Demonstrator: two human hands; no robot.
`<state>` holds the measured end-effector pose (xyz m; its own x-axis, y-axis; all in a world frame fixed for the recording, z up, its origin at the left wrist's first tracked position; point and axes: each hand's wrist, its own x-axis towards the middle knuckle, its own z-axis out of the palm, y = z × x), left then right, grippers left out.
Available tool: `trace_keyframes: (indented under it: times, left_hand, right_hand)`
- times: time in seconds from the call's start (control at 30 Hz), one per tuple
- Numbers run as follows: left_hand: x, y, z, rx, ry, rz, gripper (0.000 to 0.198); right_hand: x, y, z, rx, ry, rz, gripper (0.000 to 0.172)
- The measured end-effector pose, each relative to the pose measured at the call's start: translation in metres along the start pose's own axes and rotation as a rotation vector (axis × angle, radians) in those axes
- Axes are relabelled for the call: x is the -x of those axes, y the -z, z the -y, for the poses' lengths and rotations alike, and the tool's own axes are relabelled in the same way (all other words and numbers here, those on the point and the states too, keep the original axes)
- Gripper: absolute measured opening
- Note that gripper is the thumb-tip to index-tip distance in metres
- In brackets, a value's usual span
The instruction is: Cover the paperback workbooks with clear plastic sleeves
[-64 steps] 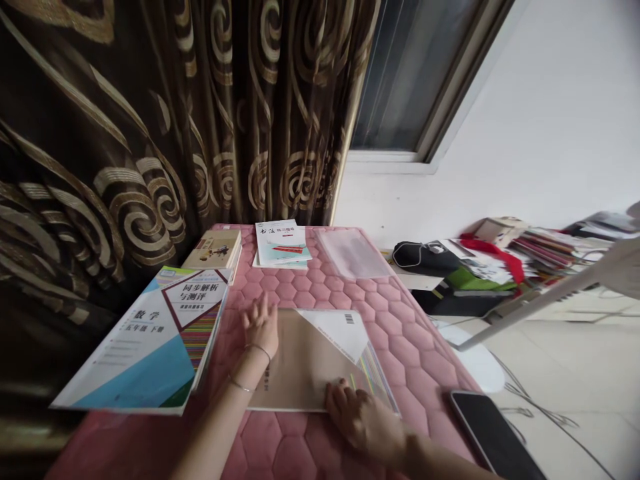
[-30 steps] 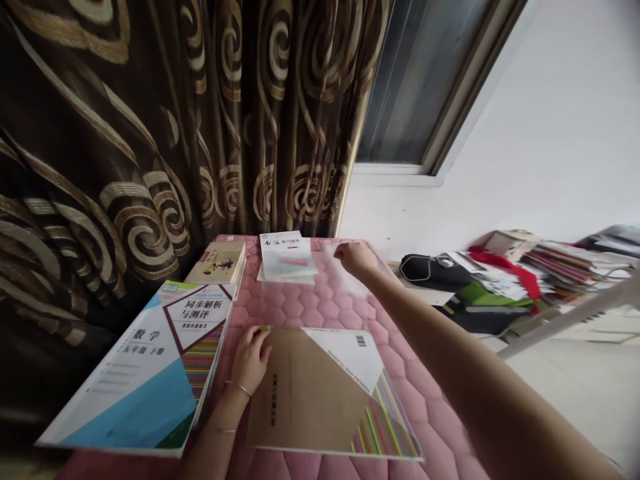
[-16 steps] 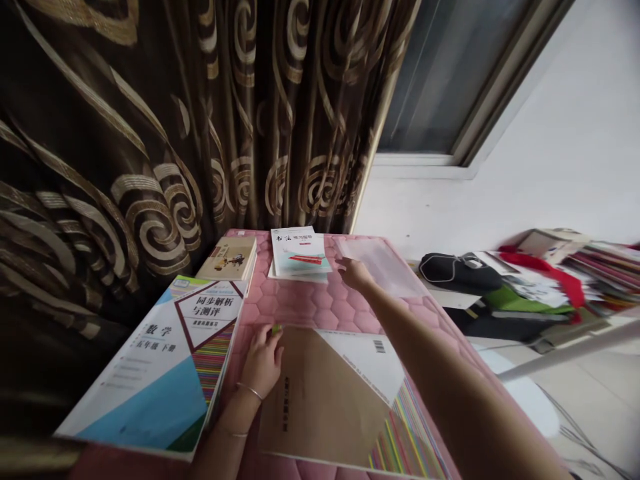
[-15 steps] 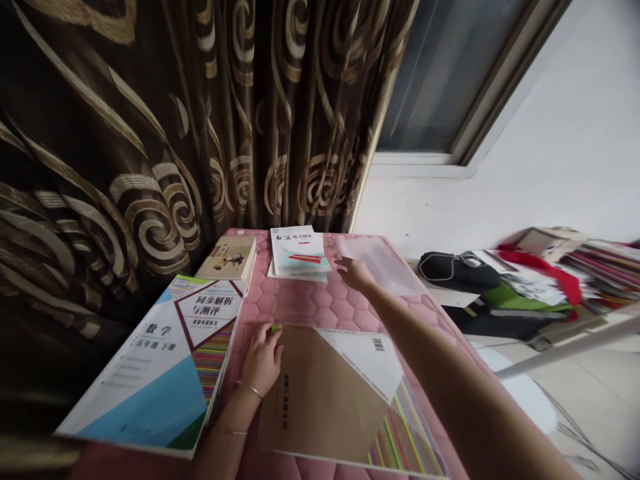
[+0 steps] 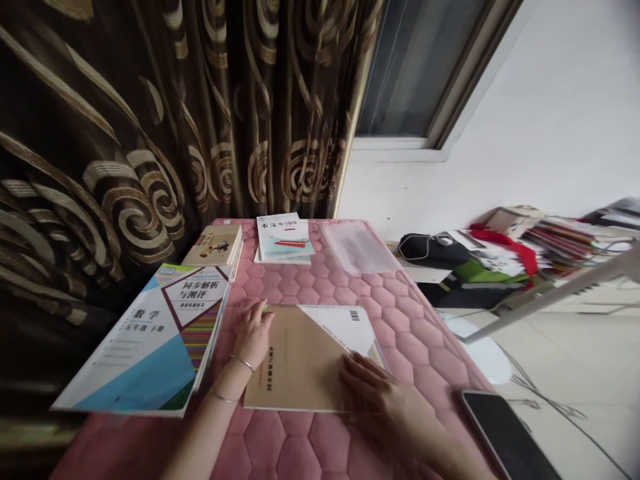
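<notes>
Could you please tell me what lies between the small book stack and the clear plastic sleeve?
A calligraphy workbook lies between the small book stack and the clear plastic sleeve, as the head view shows.

A book (image 5: 297, 363) wrapped in brown kraft paper, its far right corner showing white with a barcode and coloured stripes, lies flat and slightly skewed on the near part of a pink quilted mat (image 5: 295, 453).

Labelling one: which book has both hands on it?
The brown book with the barcode, under the left hand and right hand; the blue math workbook beside it has no hand on it.
</notes>
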<state>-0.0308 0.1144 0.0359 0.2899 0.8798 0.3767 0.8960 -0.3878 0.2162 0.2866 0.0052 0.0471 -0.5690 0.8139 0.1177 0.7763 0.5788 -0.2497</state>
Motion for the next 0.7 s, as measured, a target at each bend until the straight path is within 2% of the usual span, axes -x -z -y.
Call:
trace_keyframes:
  times: [0.13,0.23,0.33,0.4,0.5,0.7]
  left_hand:
    - [0.009,0.017,-0.026,0.064,-0.157,0.232,0.04]
    - [0.027,0.034,-0.038,0.16,-0.186,0.429,0.042]
    - [0.046,0.051,-0.041,0.254,-0.167,0.618,0.062]
    - [0.054,0.058,-0.04,0.294,-0.133,0.702,0.075]
    - [0.056,0.064,-0.038,0.333,-0.082,0.742,0.076]
    - [0.05,0.067,-0.037,0.39,-0.06,0.728,0.07]
  right_hand:
    - [0.013,-0.015,0.002,0.005,-0.039,-0.072,0.052]
    - [0.011,-0.014,0.001,-0.032,-0.039,-0.098,0.051]
    - [0.009,-0.008,0.002,-0.069,-0.03,-0.099,0.049]
    - [0.007,-0.004,0.003,-0.081,-0.028,-0.099,0.048]
    - [0.006,0.0,0.005,-0.104,-0.033,-0.097,0.044]
    - [0.005,0.008,0.006,-0.167,-0.057,-0.029,0.044]
